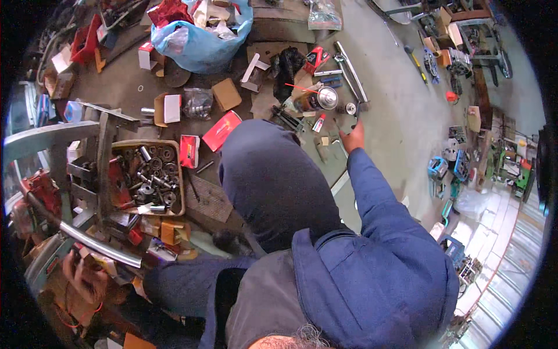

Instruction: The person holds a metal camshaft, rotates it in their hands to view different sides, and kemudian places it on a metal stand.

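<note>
My right hand (353,138) reaches out past my bent knee, closed round a slim dark hand tool (358,111) whose kind I cannot make out. It is low over the floor, beside a small round metal part (350,109) and two long chrome tubes (353,72). A spray can (326,98) with a red straw and a small red-and-white tube (318,123) are just left of it. At the lower left, my left hand (84,279) is below a shiny metal tube (99,244) on a frame. Its fingers are dim and partly hidden, so their grip is unclear.
A tan tray (181,174) of loose metal parts sits left of my knee. Red boxes (222,131), an open carton (226,95) and a blue bag (200,52) of packaging lie beyond. A grey metal frame (52,131) stands at left; tools and a blue machine (437,167) line the right.
</note>
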The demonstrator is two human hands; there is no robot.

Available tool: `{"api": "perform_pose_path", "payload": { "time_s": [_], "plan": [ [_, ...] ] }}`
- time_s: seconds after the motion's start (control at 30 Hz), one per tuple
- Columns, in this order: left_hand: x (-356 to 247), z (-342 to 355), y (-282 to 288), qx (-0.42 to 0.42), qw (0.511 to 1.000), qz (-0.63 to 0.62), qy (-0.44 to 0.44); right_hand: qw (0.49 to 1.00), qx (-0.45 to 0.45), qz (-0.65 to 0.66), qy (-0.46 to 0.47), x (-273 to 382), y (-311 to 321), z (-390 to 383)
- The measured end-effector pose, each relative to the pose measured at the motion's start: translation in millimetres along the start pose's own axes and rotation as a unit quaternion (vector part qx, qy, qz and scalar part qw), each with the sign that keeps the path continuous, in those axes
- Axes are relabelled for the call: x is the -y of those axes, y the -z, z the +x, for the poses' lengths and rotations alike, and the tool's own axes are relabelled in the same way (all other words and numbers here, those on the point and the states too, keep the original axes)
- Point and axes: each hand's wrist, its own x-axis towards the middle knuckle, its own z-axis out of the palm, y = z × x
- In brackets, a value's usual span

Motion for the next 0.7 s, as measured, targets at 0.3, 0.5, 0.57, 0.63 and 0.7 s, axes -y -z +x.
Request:
{"api": "perform_pose_path", "payload": {
  "time_s": [0.3, 0.5, 0.57, 0.63, 0.7],
  "plan": [
    [-92.5, -14.6, -29.7, -0.218, 0.966, -0.12, 0.075, 0.988, 0.022, -0.146, 0.043, 29.4, 23.9, 57.7],
    [-111.7, 10.6, 14.0, -0.269, 0.949, -0.165, 0.018, 0.989, -0.121, 0.011, 0.089, 30.3, 34.6, 91.5],
    [-120.8, 37.8, 40.3, -0.202, 0.961, -0.189, -0.03, 0.973, -0.194, 0.093, 0.077, 67.7, 61.0, 92.3],
    [-117.4, 67.3, 64.6, -0.079, 0.979, -0.171, -0.079, 0.954, -0.257, 0.119, 0.097, 119.6, 106.6, 77.4],
    [-116.9, 97.2, 74.5, -0.04, 0.979, -0.168, -0.109, 0.876, -0.402, 0.101, 0.246, 185.4, 163.2, 50.6]
  ]
}}
